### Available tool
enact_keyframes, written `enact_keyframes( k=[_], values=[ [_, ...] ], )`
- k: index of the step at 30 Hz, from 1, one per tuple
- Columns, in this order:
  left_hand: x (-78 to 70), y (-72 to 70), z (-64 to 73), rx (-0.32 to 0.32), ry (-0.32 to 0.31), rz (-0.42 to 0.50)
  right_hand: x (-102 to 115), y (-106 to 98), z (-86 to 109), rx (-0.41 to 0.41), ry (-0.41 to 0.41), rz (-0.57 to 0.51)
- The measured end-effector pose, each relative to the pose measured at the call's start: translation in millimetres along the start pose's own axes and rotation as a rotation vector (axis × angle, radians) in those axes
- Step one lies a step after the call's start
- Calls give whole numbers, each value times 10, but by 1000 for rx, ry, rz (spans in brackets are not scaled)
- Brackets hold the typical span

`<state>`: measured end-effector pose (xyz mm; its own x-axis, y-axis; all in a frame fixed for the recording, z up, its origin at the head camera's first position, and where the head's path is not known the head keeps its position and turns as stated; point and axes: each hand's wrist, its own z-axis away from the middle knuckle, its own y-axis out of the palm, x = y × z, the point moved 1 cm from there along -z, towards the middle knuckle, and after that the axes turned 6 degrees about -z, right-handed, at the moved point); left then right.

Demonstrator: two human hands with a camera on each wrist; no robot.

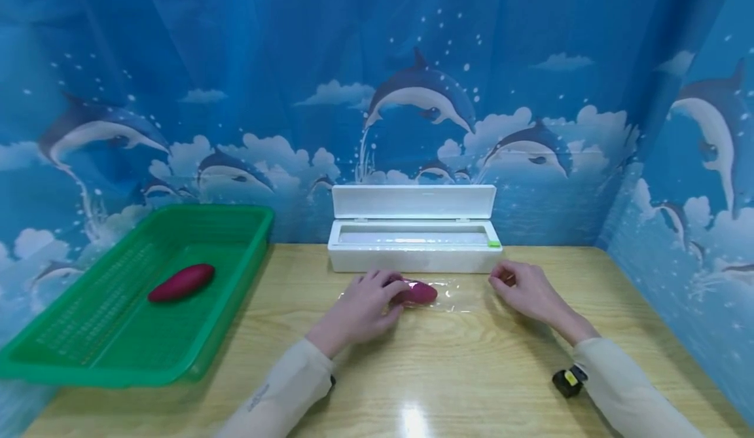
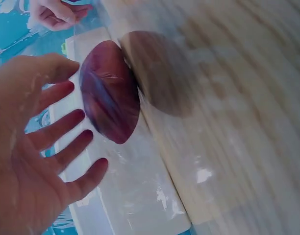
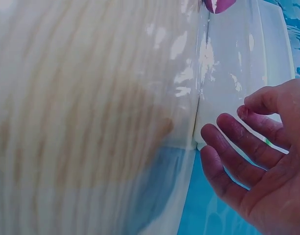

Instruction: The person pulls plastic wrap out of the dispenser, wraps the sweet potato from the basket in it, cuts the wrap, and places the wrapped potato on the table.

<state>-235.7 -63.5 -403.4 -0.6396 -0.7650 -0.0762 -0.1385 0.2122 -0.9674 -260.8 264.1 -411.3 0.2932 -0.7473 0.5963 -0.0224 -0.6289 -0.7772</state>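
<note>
My left hand (image 1: 368,304) reaches over the near end of a purple sweet potato (image 1: 421,292), its fingers apart and gently bent. In the left wrist view, the thumb tip comes up to the edge of the sweet potato (image 2: 111,93), and the palm shows bare. Under and around it lies clear plastic film (image 1: 462,297), in front of a white cling film dispenser (image 1: 412,259) with its lid up. By the film's right end is my right hand (image 1: 524,287), thumb and index fingertips together. Whether film lies between those tips is too faint to see.
A green plastic basket (image 1: 235,307) stands on the left, with another purple sweet potato (image 1: 181,283) inside. The wooden table (image 1: 459,372) runs back to a blue dolphin-print curtain (image 1: 294,97), which also closes off the right side. A green slider (image 1: 493,244) sits at the dispenser's right end.
</note>
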Motion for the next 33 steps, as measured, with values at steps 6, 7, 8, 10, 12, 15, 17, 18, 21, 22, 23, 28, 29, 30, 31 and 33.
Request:
enact_keyframes(
  k=[6, 7, 8, 10, 12, 15, 17, 18, 21, 22, 23, 28, 29, 30, 31, 33],
  values=[
    [28, 80, -31, 28, -38, -27, 50, -19, 89, -132, -259, 217],
    [35, 86, -40, 34, -41, -27, 86, -1, 98, -165, -359, 262],
    [42, 90, -49, 38, -45, -21, 124, 29, 104, -200, -467, 305],
    [60, 96, -65, 37, -47, -15, 210, 110, 103, -241, -667, 364],
    [75, 98, -80, 33, -47, -2, 291, 208, 84, -209, -789, 379],
    [96, 108, -103, 40, -54, 19, 392, 339, 54, -126, -834, 402],
    [106, 114, -117, 55, -67, 42, 450, 400, 33, -68, -807, 417],
    [113, 117, -125, 62, -73, 58, 477, 424, 21, -43, -788, 424],
    [133, 116, -150, 84, -98, 97, 534, 479, -18, 22, -731, 445],
    [141, 117, -158, 88, -103, 107, 542, 496, -30, 42, -718, 451],
    [149, 118, -164, 90, -104, 115, 552, 510, -44, 61, -710, 452],
    [192, 124, -194, 93, -115, 160, 588, 580, -166, 151, -634, 347],
    [199, 121, -199, 93, -115, 171, 602, 589, -198, 167, -605, 311],
    [205, 119, -203, 92, -116, 183, 612, 602, -230, 180, -575, 280],
    [211, 117, -206, 92, -115, 190, 625, 615, -260, 190, -549, 254],
    [219, 114, -213, 96, -113, 201, 649, 638, -307, 202, -508, 229]
  ],
)
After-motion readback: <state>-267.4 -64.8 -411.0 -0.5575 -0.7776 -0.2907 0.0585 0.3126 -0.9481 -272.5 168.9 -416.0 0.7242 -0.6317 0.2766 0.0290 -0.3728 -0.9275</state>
